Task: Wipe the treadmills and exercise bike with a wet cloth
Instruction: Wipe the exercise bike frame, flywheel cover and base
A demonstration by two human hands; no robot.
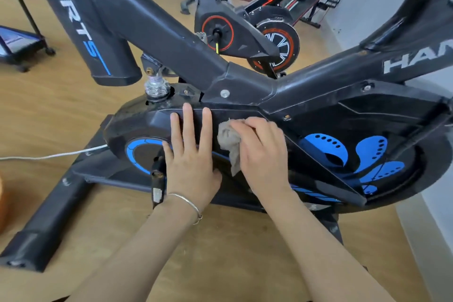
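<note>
Your right hand (263, 154) grips the grey cloth (229, 144) against the exercise bike (157, 32); your left hand (192, 157) rests flat, fingers straight. Wooden floor (49, 110); a red-trimmed bike (247, 32) stands behind.

I note a crumpled grey cloth (229, 144) at centre; bike housing (318, 115) matt black plastic; floor (49, 110) at nine o'clock smooth wood-look.

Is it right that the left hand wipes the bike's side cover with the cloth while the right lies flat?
No, swapped. In the head view the right hand holds the cloth on the cover; the left hand lies flat.
</note>
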